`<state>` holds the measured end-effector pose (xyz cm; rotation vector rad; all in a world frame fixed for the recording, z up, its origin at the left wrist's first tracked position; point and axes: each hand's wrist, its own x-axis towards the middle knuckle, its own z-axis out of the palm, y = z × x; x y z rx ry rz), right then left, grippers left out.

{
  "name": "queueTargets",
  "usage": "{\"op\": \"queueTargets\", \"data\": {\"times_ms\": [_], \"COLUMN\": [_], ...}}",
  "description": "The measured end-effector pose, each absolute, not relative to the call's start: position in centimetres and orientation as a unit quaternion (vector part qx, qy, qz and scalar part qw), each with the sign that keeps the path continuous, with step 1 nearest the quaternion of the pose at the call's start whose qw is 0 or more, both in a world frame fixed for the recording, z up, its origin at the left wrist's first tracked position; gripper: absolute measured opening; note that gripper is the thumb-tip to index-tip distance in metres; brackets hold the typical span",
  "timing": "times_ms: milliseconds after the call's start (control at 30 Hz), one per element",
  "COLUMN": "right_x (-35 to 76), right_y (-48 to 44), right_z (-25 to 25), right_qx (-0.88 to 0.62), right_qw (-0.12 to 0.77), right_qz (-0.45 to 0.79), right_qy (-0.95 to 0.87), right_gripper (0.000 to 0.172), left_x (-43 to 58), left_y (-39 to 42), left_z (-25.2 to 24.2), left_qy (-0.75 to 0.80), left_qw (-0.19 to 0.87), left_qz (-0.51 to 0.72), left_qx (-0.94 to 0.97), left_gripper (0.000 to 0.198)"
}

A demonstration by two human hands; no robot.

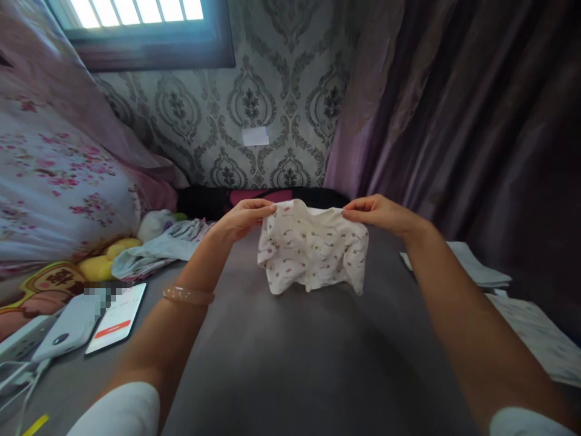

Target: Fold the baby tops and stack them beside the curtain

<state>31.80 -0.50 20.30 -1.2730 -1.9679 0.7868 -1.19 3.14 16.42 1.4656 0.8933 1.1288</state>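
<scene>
A small white baby shirt (313, 248) with a tiny scattered print and a buttoned front hangs between my two hands over a grey sheet (272, 363). My left hand (247, 217) pinches it at the left shoulder, thumb and fingers pressed together. At the opposite shoulder my right hand (379, 212) grips the cloth the same way. The neckline sags a little between them, and the lower hem hangs loose and wrinkled.
To the left lie a lit phone (117, 318), a white device (70, 324), a power strip (27, 339) with cables, plush toys (102, 257) and crumpled clothes (158, 245). Folded white cloth (476, 264) and folded printed cloth (538, 333) lie right. Purple curtains (436, 109) hang behind.
</scene>
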Motion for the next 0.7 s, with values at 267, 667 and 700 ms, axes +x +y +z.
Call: {"op": "queueTargets", "data": {"times_ms": [267,667,700], "right_x": [31.9,31.3,31.3], "right_y": [0.2,-1.4,-1.6], "right_z": [19.8,20.2,20.3], "right_qx": [-0.493,-0.506,-0.504], "right_qw": [0.404,0.498,0.480], "right_qz": [0.277,-0.162,-0.172], "right_qy": [-0.719,-0.685,-0.697], "right_gripper": [0.031,0.038,0.039], "left_x": [-0.2,0.5,0.4], "left_y": [3.0,1.7,1.6], "left_z": [16.8,19.4,19.7], "left_qy": [0.384,0.339,0.337], "left_qw": [0.474,0.091,0.078], "left_qz": [0.534,0.663,0.641], "left_qx": [0.586,0.661,0.685], "left_gripper": [0.037,0.021,0.021]}}
